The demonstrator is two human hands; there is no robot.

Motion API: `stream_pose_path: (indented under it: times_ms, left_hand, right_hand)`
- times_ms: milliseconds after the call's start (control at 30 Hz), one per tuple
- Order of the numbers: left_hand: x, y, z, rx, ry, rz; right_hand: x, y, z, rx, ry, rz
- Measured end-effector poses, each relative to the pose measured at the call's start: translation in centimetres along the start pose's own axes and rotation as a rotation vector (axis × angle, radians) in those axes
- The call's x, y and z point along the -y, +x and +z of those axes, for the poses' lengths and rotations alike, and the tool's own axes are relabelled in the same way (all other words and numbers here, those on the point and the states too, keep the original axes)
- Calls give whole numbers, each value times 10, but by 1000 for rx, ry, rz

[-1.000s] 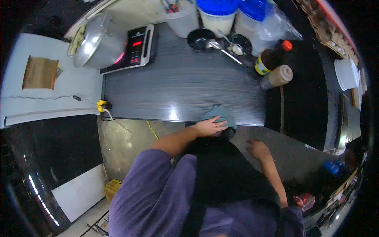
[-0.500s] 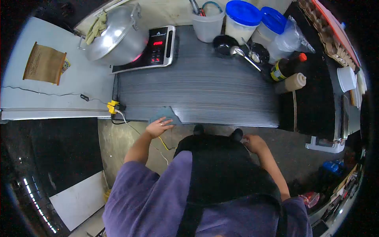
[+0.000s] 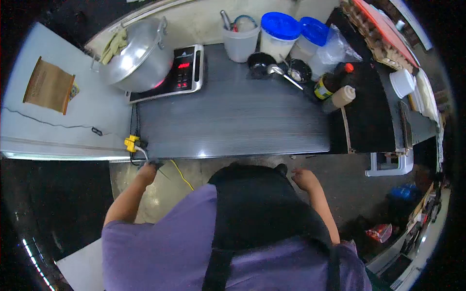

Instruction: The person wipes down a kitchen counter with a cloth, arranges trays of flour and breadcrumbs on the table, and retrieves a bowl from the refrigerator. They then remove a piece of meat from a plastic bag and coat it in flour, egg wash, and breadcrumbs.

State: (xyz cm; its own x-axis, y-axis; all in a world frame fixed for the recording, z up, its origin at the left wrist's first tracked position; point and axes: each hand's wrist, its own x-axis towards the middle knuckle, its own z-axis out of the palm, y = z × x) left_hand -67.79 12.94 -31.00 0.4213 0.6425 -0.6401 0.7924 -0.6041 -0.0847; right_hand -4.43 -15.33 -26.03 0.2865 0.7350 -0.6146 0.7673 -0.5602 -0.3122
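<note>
A big silver pot (image 3: 138, 63) sits on a black cooktop (image 3: 188, 72) with red lights. Two tubs (image 3: 277, 44) with blue lids are next to a plastic bucket (image 3: 241, 47) with tools (image 3: 225, 20) poking out. A shiny ladle (image 3: 277, 71) lies by two black bowls (image 3: 256, 62), and a red-capped bottle (image 3: 331, 84) is beside a squeeze bottle (image 3: 342, 97).

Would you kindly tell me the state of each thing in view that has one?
Left hand: closed on the grey cloth
Right hand: loosely curled, no object visible in it
Grey cloth: held, mostly hidden
Pot: covered
Cooker: on, red display lit
Blue-lidded tubs: closed
Utensil tub: open, holding utensils
Red-capped bottle: capped
Black bowls: uncovered
</note>
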Motion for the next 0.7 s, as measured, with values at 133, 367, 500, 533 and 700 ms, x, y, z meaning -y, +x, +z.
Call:
stream_pose_path:
  times_ms: [133,367,500,533,700]
  left_hand:
    - [-30,-2,-88,675,64,202]
    - [-173,44,-225,2,-502,362]
    - [-313,67,-270,379,-1385,639]
    - [-350,73,-270,430,-1400,748]
    - [-499,62,-276,979,-1573,983]
  right_hand:
    - [-8,-37,-9,-83,202,257]
    - [-42,-104,31,-217,297,359]
    - [-19,-125,21,-238,743,368]
    - [-20,-124,24,-304,900,294]
    - [-37,-103,3,-539,1687,49]
